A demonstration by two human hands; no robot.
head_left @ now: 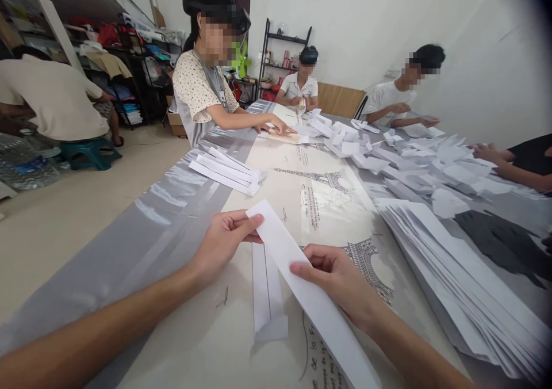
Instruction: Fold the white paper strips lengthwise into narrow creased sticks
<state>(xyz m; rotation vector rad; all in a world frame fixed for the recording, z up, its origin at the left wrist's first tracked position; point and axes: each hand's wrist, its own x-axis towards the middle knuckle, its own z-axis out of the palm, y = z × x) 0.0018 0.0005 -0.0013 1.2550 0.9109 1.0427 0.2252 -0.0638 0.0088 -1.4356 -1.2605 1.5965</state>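
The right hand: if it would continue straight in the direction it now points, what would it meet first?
Besides the paper strip it holds, the right hand would probably meet the left hand first, near the strip's upper end; depth is hard to judge here.

White wall (353,26), pale floor (64,222), black shelf (288,38).
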